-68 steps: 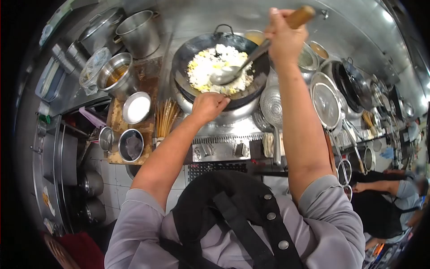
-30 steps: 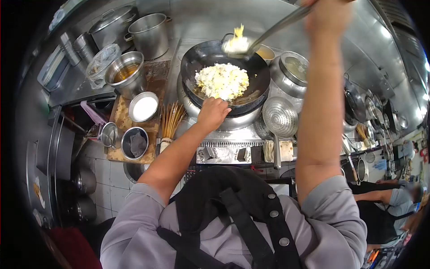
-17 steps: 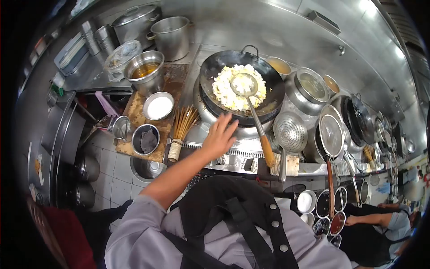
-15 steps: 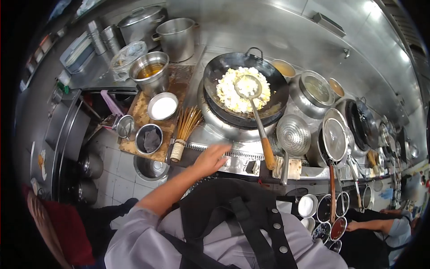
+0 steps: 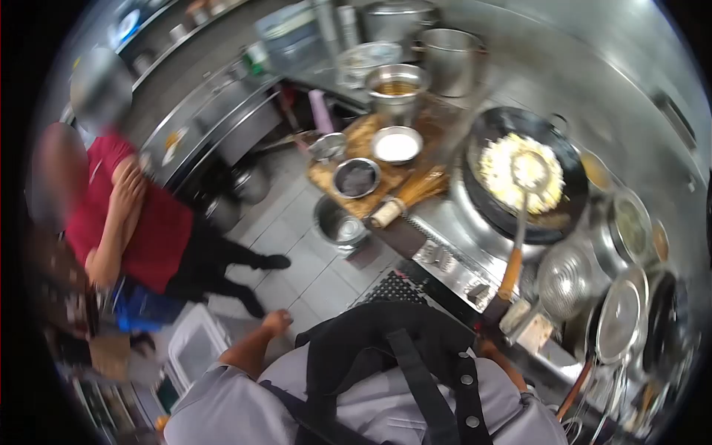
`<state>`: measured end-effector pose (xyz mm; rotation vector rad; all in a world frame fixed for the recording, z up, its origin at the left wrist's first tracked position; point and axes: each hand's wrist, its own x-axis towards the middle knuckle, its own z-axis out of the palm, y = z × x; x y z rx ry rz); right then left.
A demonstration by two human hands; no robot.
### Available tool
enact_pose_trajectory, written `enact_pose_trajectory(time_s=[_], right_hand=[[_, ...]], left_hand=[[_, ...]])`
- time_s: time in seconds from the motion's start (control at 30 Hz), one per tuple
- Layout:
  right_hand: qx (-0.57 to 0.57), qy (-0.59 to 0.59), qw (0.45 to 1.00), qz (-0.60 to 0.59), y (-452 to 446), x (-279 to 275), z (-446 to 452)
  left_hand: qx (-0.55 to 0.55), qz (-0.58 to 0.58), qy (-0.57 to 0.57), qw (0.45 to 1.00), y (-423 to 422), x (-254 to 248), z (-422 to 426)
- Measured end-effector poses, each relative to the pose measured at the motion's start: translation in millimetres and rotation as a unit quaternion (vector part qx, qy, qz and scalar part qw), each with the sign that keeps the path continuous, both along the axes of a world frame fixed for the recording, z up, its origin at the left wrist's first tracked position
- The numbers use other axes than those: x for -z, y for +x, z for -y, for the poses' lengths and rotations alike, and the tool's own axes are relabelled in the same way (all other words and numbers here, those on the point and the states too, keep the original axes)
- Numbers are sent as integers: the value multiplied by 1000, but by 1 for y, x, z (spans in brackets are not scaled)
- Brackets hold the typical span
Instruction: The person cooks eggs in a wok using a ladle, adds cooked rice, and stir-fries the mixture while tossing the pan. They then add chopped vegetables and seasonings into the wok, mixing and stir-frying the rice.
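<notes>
My left hand [image 5: 278, 322] hangs low at my left side over the tiled floor, its fingers curled and nothing visible in them. Of my right arm, the forearm shows beside my apron; my right hand [image 5: 486, 347] is mostly hidden near the stove's front edge, its fingers not discernible. Ahead on the burner stands a black wok [image 5: 512, 121] of white and yellow food [image 5: 498, 167] that looks like rice with egg. A ladle [image 5: 512, 273] rests in it, bowl in the food and wooden handle toward me. Neither hand touches the ladle.
A perforated skimmer [image 5: 562, 282] and a mesh strainer [image 5: 621, 315] lie right of the wok. Left are a bamboo brush [image 5: 423, 189], a bowl of white contents [image 5: 397, 144] and a wooden board [image 5: 320, 176]. A person in a red shirt [image 5: 156, 237] stands left, arms folded.
My view has swung left, bringing the person in red further into sight. My left hand has moved from in front of the stove to low at my left side. The ladle remains in the wok.
</notes>
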<state>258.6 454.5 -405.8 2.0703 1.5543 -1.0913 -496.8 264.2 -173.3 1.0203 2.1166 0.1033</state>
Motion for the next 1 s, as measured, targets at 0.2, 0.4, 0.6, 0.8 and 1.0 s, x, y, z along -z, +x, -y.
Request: enact_pose_trajectory(time_s=[0.2,0.4,0.6,0.8,1.0], right_hand=[[-45,9,999,11,-11,14,-28],[-50,22,998,14,-30,8,-34],[-64,25,997,15,-23,22,-38],[-80,33,996,14,-10,20,-32],[-307,153,939,5,36,41,-4]], left_hand=[[-42,8,53,998,123,-7,32],[44,64,-36,996,110,40,65],[15,27,-87,996,49,43,61],[7,-13,25,1000,67,25,-3],[172,7,92,981,100,4,-14]])
